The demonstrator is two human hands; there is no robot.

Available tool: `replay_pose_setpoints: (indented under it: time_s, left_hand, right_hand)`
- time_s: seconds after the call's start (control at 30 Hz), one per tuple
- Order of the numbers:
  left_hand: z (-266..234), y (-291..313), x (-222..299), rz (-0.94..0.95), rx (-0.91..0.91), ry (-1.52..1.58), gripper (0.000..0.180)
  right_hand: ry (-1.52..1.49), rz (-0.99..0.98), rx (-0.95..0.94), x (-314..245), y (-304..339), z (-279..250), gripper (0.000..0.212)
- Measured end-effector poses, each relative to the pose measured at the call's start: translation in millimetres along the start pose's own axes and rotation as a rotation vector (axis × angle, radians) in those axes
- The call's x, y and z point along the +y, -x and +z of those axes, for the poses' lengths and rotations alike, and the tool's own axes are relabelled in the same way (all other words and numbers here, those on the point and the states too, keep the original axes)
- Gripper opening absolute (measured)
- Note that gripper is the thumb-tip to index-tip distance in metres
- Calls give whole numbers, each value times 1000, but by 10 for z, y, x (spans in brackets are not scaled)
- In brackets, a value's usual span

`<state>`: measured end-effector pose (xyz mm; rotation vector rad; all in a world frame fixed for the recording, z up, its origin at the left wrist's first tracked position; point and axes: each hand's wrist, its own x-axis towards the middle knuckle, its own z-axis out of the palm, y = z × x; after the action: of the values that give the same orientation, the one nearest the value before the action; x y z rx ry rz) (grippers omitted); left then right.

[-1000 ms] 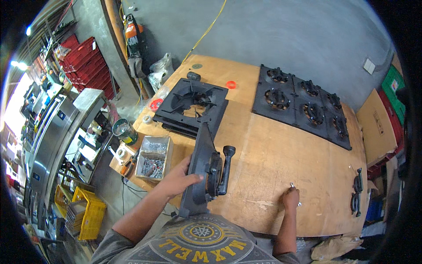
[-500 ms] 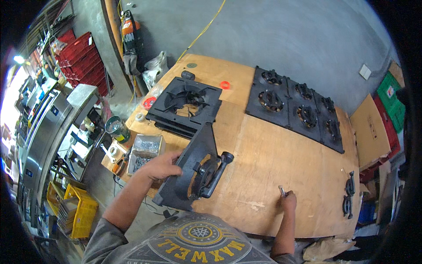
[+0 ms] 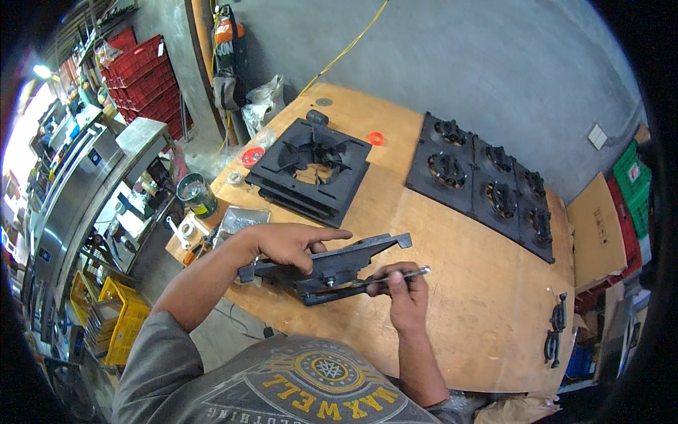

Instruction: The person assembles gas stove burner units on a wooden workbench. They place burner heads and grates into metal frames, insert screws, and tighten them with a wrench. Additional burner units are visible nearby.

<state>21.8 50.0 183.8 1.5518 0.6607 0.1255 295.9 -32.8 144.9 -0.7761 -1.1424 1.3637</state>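
Black plate (image 3: 346, 260), left hand (image 3: 286, 245) atop, wrist bent

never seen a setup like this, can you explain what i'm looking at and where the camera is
There is no machine, just a person's bare hands, seen from above by a wide fisheye camera on their head, so straight edges bend. The left hand grips a black metal plate; the right hand holds a slim metal tool beside it. On the wooden table lie stacked black plates, a block of black burner plates and loose black parts.
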Motion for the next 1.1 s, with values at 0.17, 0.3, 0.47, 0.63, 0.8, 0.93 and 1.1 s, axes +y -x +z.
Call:
replay_pose_setpoints:
  time_s: [0.17, 0.3, 0.47, 0.63, 0.8, 0.93, 1.1]
  left_hand:
    - [-174, -15, -24, 16, 0, 34, 101]
    - [-246, -51, -80, 128, 93, 112, 95]
    - [-430, -79, -204, 136, 64, 24, 89]
    - [-602, -149, -134, -55, 76, -48, 79]
    - [-600, -241, -178, -26, 151, -89, 74]
    - [-577, -313, -397, 67, 224, -89, 75]
    - [-561, -238, -224, 55, 230, -104, 73]
  right_hand:
    - [64, 74, 5, 207, -146, 211, 26]
    - [285, -21, 40, 298, -187, 288, 23]
    - [692, -278, -69, 258, -263, 517, 19]
    - [957, -446, -204, 137, -341, 808, 11]
    - [1163, -411, -382, 77, -365, 1082, 21]
    - [1143, -301, -270, 137, -451, 1106, 12]
    - [168, 244, 256, 362, -841, 454, 16]
